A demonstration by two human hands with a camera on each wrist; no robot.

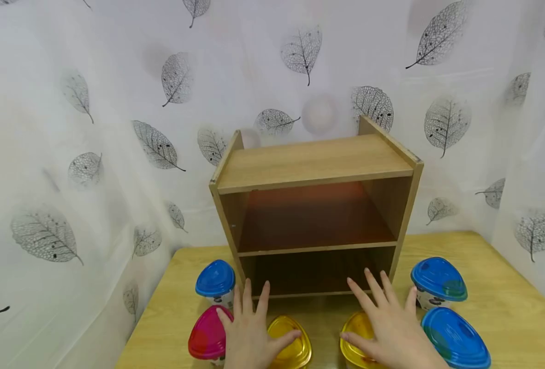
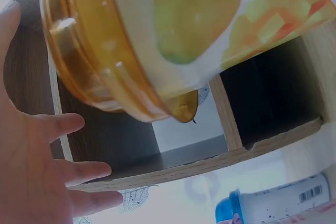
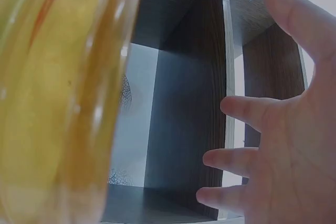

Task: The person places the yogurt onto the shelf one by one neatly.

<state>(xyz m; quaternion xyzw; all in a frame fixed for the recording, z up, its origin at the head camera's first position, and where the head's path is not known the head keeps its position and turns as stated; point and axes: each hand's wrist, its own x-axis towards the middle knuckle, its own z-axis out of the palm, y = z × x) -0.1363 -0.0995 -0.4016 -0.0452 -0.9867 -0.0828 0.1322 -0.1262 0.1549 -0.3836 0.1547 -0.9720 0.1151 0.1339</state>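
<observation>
White curtain printed with grey skeleton leaves (image 1: 116, 77) is hanging behind and along both sides. Pale yellow wood-grain table (image 1: 166, 307) is running up to it, back corners rounding off; table surface is showing between the tubs and down both outer edges.

Light-brown wooden two-tier shelf unit (image 1: 318, 159) is standing toward the rear, both compartments facing front, side panels rising past the top board. A strip of tabletop is running from its lower front edge between the two nearest tubs.

Left hand (image 1: 251, 335) and right hand (image 1: 390, 325) are reaching forward, palms down, fingers spreading wide, thumbs pointing inward, gripping nothing. Contact with the lids: cannot tell.

Tubs: yellow translucent-lidded left tub (image 1: 295, 348) is sitting under the left thumb; yellow translucent-lidded right tub (image 1: 357, 324) is sitting under the right thumb and index finger. Pink-lidded tub (image 1: 207, 333) is standing just left of the left hand, blue-lidded tub (image 1: 215, 279) behind it. Two more blue-lidded tubs (image 1: 457, 338) are standing at right, one behind the other.
</observation>
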